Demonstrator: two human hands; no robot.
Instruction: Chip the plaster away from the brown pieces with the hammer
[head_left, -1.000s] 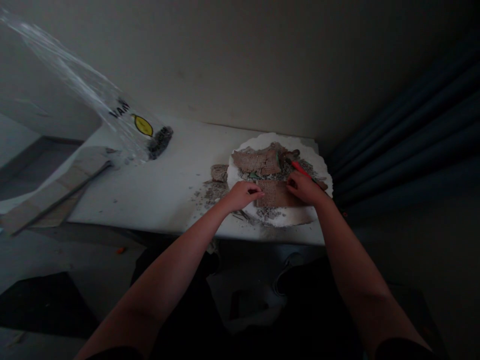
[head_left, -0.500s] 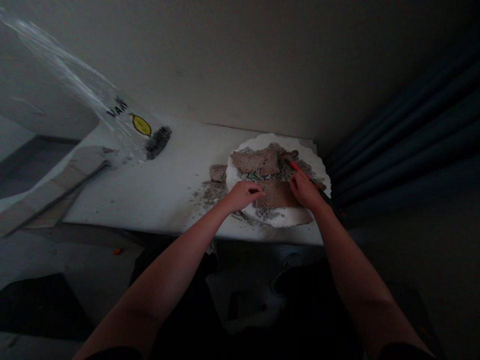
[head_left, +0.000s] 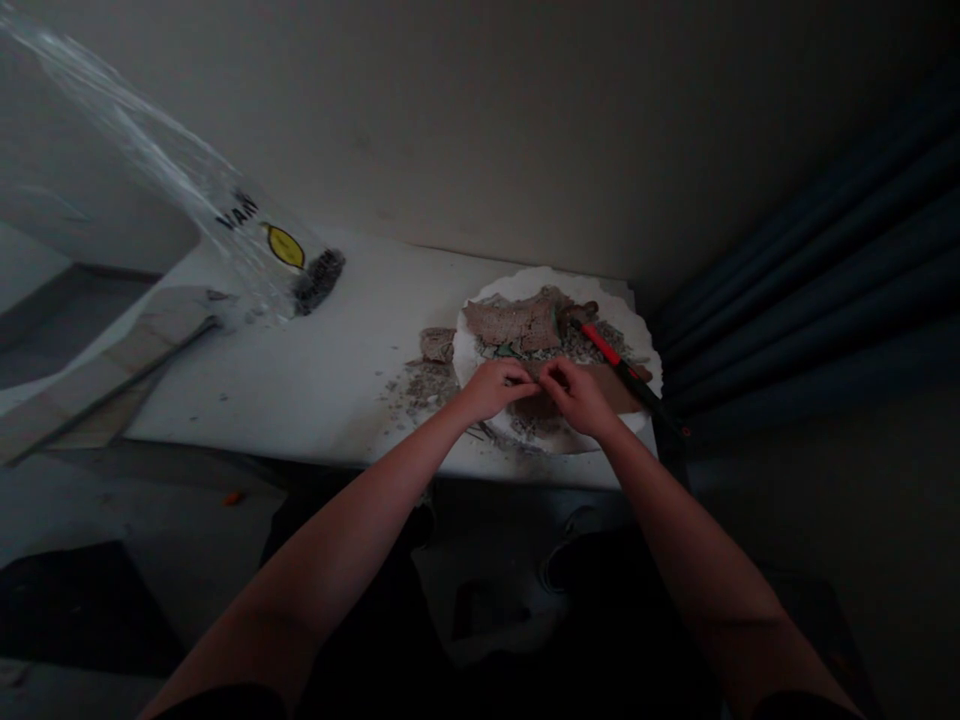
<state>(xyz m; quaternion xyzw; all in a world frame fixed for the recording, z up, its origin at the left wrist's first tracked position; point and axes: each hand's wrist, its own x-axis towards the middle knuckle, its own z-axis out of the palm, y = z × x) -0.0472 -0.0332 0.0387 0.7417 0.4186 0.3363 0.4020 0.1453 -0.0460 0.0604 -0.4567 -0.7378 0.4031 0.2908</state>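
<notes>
My left hand (head_left: pixel 491 388) is over the left part of a brown flat piece (head_left: pixel 615 388), thumb and fingertips pinched together. Close beside it, almost touching, my right hand (head_left: pixel 579 396) pinches too. Whatever lies between the fingertips is too small to make out. The brown piece rests on a white round sheet with a ragged edge (head_left: pixel 469 362). Behind the hands is a cracked brown slab with a rough, gridded face (head_left: pixel 514 325), among grey crumbs (head_left: pixel 604 342). A tool with a red and dark handle (head_left: pixel 604 346) leans across the sheet's right side, held by neither hand.
A clear plastic bag with a yellow print (head_left: pixel 285 246) stands on the white table (head_left: pixel 352 350) at left, dark material in its bottom. A broken chunk (head_left: pixel 436 345) and debris lie left of the sheet. A dark curtain (head_left: pixel 810 240) hangs at right.
My right hand has moved left from near the tool's handle to beside my left hand. The left hand has shifted slightly right. More of the brown piece's right end shows.
</notes>
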